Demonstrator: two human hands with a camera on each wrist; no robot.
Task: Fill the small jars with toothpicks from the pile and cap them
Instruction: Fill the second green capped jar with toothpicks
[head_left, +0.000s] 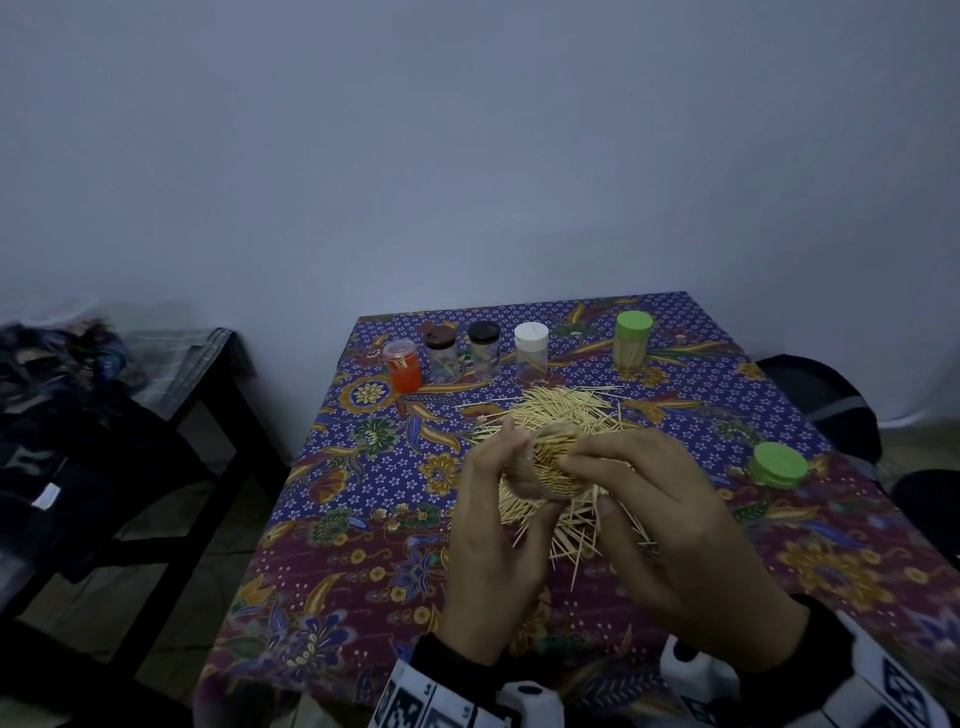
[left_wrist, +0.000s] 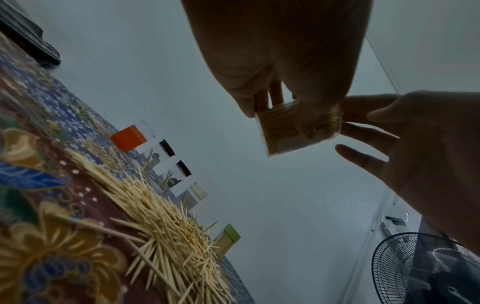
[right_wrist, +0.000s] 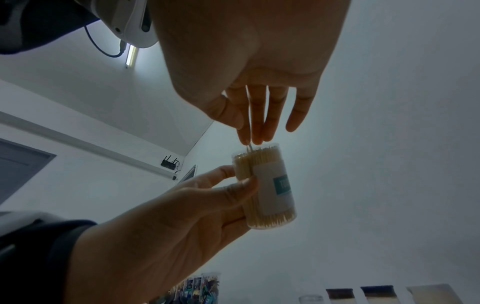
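Left hand (right_wrist: 182, 216) gripping full jar (right_wrist: 267, 185), right hand (right_wrist: 249, 82) pinching toothpicks (right_wrist: 248, 148) at its mouth

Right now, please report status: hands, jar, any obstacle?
Left hand holds jar, nearly full. Right hand pinches toothpick at its mouth. Green cap lies apart. No obstacle.

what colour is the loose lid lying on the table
Green; the loose lid shows best in the head view.
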